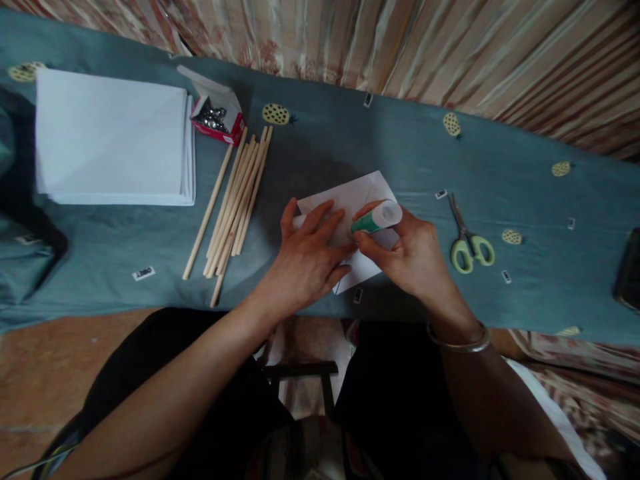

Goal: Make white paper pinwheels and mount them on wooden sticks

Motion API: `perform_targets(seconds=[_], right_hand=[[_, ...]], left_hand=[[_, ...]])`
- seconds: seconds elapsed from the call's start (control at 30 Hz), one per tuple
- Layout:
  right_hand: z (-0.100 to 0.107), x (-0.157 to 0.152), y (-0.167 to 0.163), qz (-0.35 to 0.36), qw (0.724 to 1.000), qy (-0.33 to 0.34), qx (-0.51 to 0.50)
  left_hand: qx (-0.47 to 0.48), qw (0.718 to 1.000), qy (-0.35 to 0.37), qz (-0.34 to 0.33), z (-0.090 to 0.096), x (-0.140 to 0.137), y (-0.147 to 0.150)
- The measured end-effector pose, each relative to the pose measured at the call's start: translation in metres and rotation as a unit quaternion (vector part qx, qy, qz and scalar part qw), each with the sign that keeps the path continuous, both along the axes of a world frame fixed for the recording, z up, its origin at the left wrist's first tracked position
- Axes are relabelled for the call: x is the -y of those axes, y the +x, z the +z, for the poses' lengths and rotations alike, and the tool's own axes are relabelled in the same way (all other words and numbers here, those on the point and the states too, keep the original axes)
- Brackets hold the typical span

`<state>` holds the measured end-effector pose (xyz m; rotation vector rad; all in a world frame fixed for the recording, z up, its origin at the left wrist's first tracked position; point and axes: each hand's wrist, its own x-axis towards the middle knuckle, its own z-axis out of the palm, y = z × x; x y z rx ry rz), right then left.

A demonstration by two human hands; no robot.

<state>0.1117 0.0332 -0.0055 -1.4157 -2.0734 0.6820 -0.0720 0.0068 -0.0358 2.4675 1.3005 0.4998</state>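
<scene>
A folded piece of white paper (370, 188) lies at an angle on the cloth in front of me. My left hand (307, 257) rests on it with the fingers spread, pressing it down. Pinched between the thumb and fingers of my right hand (407, 250) is a green and white glue stick (369, 222). It is tilted, its hollow white end facing up and to the right. The lower tip of the stick is hidden, so I cannot tell whether it touches the paper. Between two left fingers shows a small white piece (299, 221), mostly covered.
Several wooden sticks (235, 200) lie left of my hands. Behind them stands an open box (220, 120) of small shiny metal pieces, beside a stack of white paper (113, 137). Scissors (467, 240) with green handles lie right. A dark object (629, 270) sits at the right edge.
</scene>
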Motion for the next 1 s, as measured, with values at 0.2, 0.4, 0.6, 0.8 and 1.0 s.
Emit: perform_targets(seconds=[0.2,0.4,0.6,0.8,1.0], right_hand=[[0.002,0.001,0.000,-0.004,1.000,0.005,0.005],[0.001,0.003,0.001,-0.002,1.000,0.002,0.009],[0.003,0.005,0.003,0.000,1.000,-0.009,-0.001],[0.003,0.006,0.006,-0.004,1.000,-0.017,0.000],[0.001,0.006,0.010,-0.006,1.000,-0.012,-0.014]], left_hand=[[0.005,1.000,-0.007,-0.002,0.001,0.000,-0.001],[0.006,1.000,-0.013,0.000,0.002,0.000,-0.001],[0.004,1.000,-0.012,0.000,0.001,0.000,-0.001],[0.006,1.000,-0.005,0.001,-0.001,0.000,-0.001],[0.007,1.000,0.014,0.000,-0.005,0.001,-0.002]])
